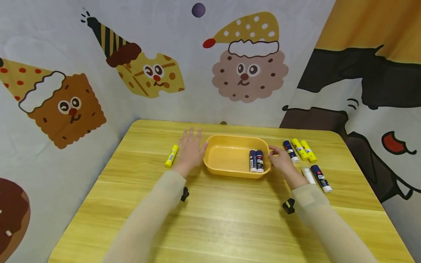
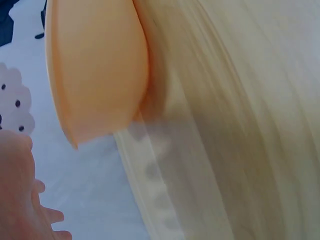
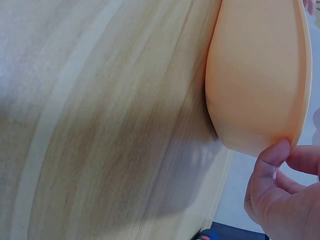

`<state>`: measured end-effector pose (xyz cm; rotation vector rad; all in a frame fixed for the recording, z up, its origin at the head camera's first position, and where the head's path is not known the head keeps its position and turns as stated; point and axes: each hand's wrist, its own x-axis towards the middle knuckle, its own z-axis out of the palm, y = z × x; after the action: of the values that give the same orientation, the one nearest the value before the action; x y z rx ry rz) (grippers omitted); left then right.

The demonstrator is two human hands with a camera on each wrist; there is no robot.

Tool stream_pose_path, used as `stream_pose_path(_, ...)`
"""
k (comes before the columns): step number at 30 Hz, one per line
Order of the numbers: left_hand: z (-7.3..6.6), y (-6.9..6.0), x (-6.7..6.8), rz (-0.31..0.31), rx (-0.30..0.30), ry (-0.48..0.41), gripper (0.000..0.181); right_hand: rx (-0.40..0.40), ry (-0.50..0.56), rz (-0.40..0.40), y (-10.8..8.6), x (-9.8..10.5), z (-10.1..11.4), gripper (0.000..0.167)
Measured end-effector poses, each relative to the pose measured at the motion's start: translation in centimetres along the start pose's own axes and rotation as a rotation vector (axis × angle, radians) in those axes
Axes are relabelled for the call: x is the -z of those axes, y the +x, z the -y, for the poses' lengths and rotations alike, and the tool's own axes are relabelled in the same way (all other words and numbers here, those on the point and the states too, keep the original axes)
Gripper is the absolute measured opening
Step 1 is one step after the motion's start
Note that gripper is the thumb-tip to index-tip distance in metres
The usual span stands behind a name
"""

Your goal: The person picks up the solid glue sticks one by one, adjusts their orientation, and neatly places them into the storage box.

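A shallow yellow-orange plastic tray point(image 1: 227, 174) sits on the table, with two dark blue glue sticks point(image 1: 256, 161) standing side by side at its right end. My right hand point(image 1: 282, 161) pinches the tray's right rim; the right wrist view shows thumb and finger point(image 3: 272, 155) meeting at the edge. Beside the tray's left end, my left hand point(image 1: 190, 151) is spread with fingers straight, the thumb close to the rim. In the left wrist view a gap shows between that hand point(image 2: 17, 185) and the tray point(image 2: 100, 65). A yellow glue stick point(image 1: 171, 156) lies just left of the left hand.
Right of the tray lie a dark blue glue stick point(image 1: 290, 151) and two yellow glue sticks point(image 1: 304, 150). Nearer the right forearm are a white stick point(image 1: 308, 175), partly covered by it, and another blue glue stick point(image 1: 321, 178). A cartoon-printed cloth point(image 1: 197, 106) hangs behind the wooden table point(image 1: 230, 226).
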<state>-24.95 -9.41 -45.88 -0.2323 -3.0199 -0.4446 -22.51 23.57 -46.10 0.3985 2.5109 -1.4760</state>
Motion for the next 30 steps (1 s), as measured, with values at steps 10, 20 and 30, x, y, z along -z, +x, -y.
stream_pose_path(10,3.3,-0.4,0.1,0.028,0.070,-0.022,0.068,-0.001,0.001,-0.001,0.2,0.0,-0.1,0.049)
stream_pose_path(20,5.9,-1.0,0.3,0.044,0.146,-0.044,0.068,-0.034,-0.011,-0.009,-0.1,-0.2,0.4,0.048)
stream_pose_path(30,7.8,-2.2,0.2,0.085,0.210,-0.061,0.074,-0.010,0.005,0.012,-0.1,0.1,0.1,0.049)
